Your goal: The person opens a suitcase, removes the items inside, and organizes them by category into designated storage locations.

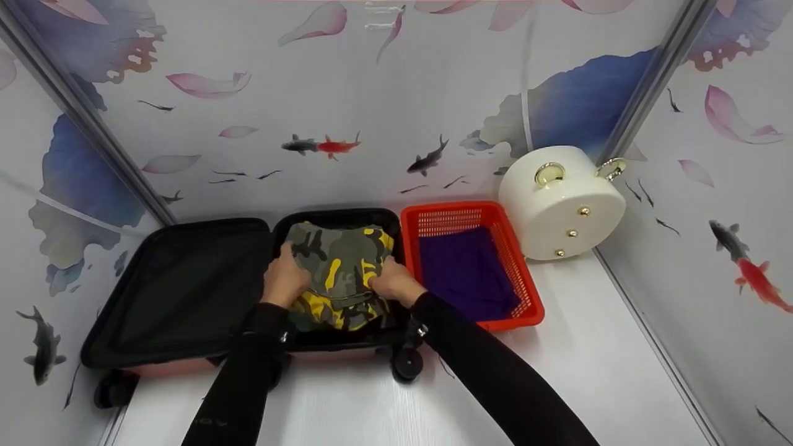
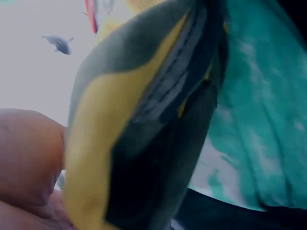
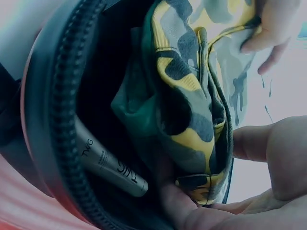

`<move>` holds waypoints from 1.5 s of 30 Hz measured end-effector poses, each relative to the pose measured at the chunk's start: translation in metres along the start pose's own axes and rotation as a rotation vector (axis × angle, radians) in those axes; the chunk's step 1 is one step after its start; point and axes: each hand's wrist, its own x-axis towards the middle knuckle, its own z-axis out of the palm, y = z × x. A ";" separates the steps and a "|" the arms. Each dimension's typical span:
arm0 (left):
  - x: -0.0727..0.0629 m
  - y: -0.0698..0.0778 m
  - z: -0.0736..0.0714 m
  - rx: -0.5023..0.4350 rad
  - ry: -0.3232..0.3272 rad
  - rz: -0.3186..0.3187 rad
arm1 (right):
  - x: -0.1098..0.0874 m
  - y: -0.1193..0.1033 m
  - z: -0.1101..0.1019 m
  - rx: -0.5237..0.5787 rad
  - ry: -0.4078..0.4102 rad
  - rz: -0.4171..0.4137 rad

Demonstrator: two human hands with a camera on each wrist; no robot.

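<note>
A folded camouflage garment point(image 1: 334, 260), grey, black and yellow with stitched seams, is over the right half of an open black-lined suitcase point(image 1: 372, 217). My left hand point(image 1: 284, 275) grips its left edge. At its right edge, my right hand point(image 1: 396, 282) pinches the fabric between thumb and fingers. The right wrist view shows the thumb point(image 3: 252, 143) on one side of the folds and fingers point(image 3: 180, 203) tucked under them. Beneath the garment is a green and white cloth point(image 2: 254, 96), glossy green in the right wrist view. A grey tube point(image 3: 112, 163) with lettering lies inside the suitcase near its zipped rim.
The suitcase's other half point(image 1: 192, 291) lies open at left. Right of the suitcase stands a red plastic basket point(image 1: 530, 297) holding a folded purple cloth point(image 1: 464, 272). A white round case point(image 1: 570, 217) with gold studs leans near the right corner. Printed walls enclose the white surface.
</note>
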 end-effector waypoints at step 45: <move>-0.030 0.105 0.056 -0.117 -0.098 0.499 | -0.048 0.066 -0.144 0.099 0.367 -0.289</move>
